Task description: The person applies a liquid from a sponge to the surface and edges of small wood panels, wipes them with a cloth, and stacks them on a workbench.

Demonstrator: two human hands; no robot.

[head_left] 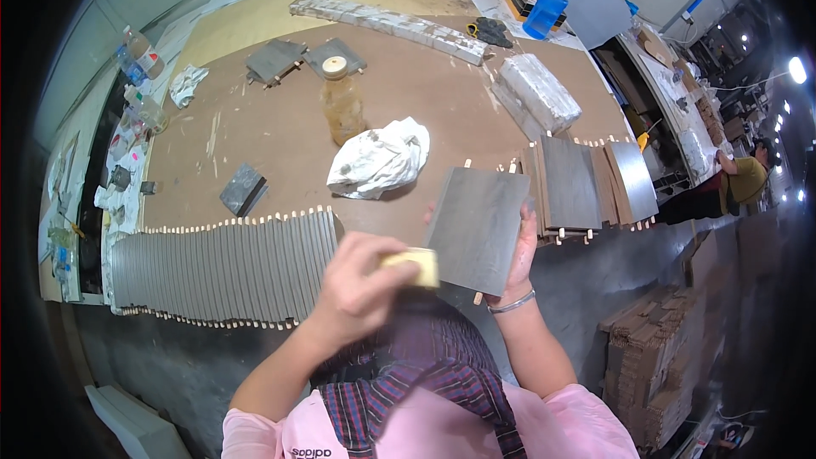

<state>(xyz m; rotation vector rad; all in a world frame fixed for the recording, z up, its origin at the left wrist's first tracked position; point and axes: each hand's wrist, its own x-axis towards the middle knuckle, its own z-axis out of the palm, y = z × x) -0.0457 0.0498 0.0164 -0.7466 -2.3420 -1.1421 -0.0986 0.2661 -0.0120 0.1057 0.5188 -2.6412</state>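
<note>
My left hand (355, 285) is closed round a pale yellow sponge block (423, 267), blurred a little by motion. Just right of the block, my right hand (521, 263) grips a grey wood-grain panel (478, 225) from behind and along its right edge. Small wooden dowels stick out of the panel's top and bottom edges. The panel is held up tilted over the table's near edge, its flat face toward me. Most of my right fingers are hidden behind it. The block and the panel appear slightly apart.
A long row of similar panels (225, 270) stands at the left near edge; more panels (571, 178) stack at the right. Beyond lie a white cloth (381, 158), a capped jar (342, 106), a dark block (243, 189) and a wrapped block (540, 89). Another person (741, 177) stands far right.
</note>
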